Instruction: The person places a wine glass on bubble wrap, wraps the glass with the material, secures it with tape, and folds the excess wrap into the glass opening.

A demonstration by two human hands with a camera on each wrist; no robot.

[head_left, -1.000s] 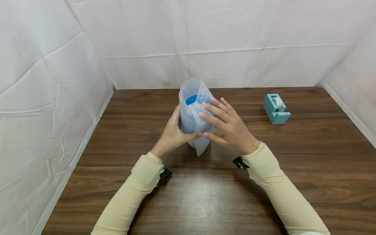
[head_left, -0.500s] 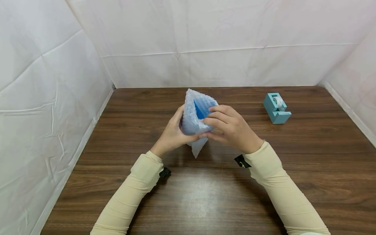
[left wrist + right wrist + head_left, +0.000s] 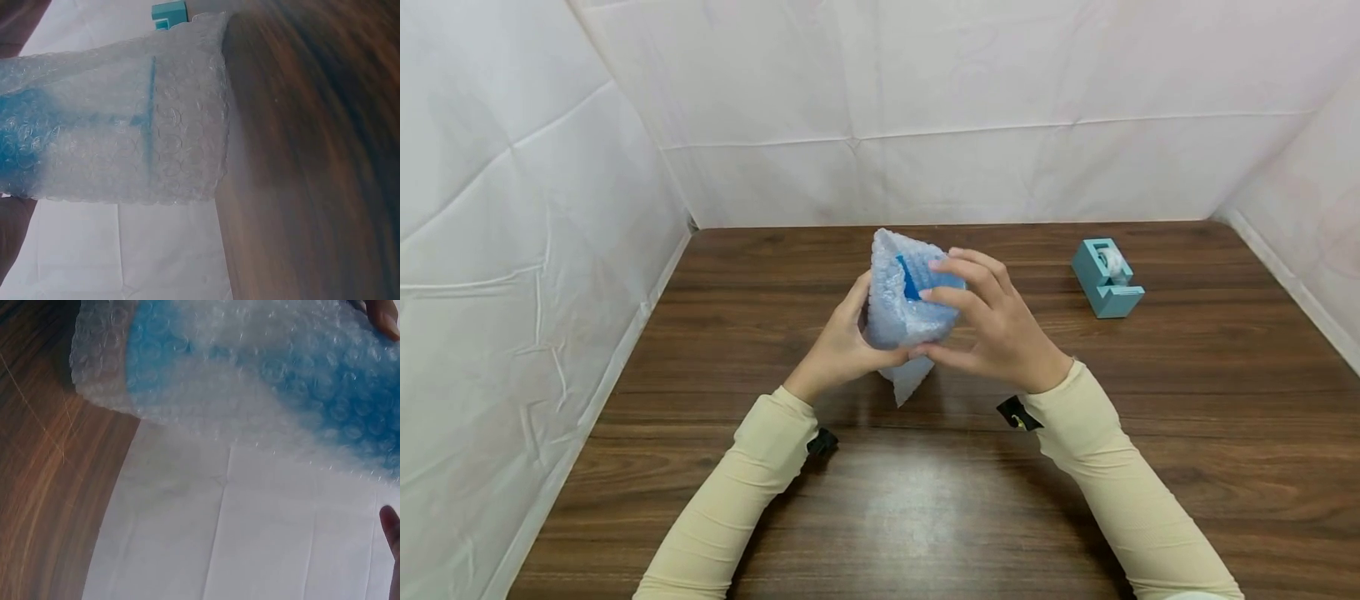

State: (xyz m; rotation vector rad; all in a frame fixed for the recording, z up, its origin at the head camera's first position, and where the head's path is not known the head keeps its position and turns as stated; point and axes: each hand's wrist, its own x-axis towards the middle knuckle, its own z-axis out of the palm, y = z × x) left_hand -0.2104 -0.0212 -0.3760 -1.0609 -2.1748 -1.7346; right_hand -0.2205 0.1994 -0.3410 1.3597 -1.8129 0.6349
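Note:
A blue stemmed glass (image 3: 908, 280) stands inside a roll of clear bubble wrap (image 3: 889, 315), its rim showing through the gap at the top. Through the plastic, the left wrist view shows its stem and flat foot. My left hand (image 3: 841, 343) grips the wrapped glass from the left, thumb across the front. On the other side my right hand (image 3: 1000, 333) holds the wrap, with bent fingers over the upper edge and thumb close to the left thumb. A pointed corner of wrap hangs below the hands. The left hand's far fingers are hidden behind the bundle.
A teal tape dispenser (image 3: 1107, 279) with a roll of clear tape stands at the back right of the brown wooden table (image 3: 910, 500). White cloth sheets (image 3: 962, 75) hang along the back and both sides.
The wrap's top has turned and folded inward, narrowing its mouth over the blue rim. My right fingers bent onto the upper edge, then spread a little. The left hand keeps its grip.

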